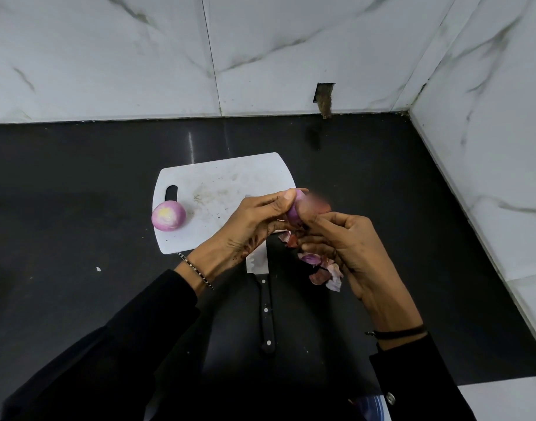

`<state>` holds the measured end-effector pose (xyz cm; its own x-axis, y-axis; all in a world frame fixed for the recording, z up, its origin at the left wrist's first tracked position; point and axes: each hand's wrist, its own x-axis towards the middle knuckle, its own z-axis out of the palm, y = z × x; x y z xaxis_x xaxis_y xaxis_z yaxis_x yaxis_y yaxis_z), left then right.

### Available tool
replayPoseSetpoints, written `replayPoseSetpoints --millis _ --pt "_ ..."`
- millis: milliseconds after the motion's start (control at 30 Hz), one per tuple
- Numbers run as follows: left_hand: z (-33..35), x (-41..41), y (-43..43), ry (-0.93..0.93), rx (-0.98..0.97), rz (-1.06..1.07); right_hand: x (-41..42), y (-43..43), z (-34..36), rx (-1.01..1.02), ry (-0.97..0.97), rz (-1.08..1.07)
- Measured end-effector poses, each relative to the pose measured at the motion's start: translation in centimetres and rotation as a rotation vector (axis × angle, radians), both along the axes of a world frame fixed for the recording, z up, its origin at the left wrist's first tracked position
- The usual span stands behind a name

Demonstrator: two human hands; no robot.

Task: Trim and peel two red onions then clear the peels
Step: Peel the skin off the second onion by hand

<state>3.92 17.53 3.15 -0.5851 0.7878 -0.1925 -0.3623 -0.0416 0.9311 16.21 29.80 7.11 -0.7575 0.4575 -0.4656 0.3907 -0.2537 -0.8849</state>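
Peeling second onion [293, 208] in both hands above right edge of cutting board [218, 177].

Left hand [254, 220] clamped round second onion, thumb on top, fingers curled underneath. Right hand [345, 247] curled tight against onion's right side, fingertips pinched together on skin flap [318, 203], which is motion-blurred and reddish; exact contact partly hidden. Below hands, knife [264, 299] flat on black counter [78, 183], blade tucked under left wrist and onto board's near edge, black handle pointing near. Loose peels [324, 270] heaped on counter just right of blade, under right hand. Peeled onion [168, 215] sits on board's left edge beside handle slot, well apart from hands. White marble wall [291, 41] far and right.
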Motion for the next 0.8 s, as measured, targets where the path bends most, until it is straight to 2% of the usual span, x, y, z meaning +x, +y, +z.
replayPoseSetpoints --millis 267,500,800 --pt "1.0 0.6 0.1 0.035 -0.041 0.024 0.3 0.3 0.3 -0.024 0.066 -0.004" --pt "0.7 1.1 0.5 0.025 -0.095 0.009 1.0 0.4 0.3 -0.002 0.016 0.036" --pt "0.2 1.3 0.9 -0.054 -0.126 0.057 1.2 1.1 0.2 -0.018 0.06 0.08"
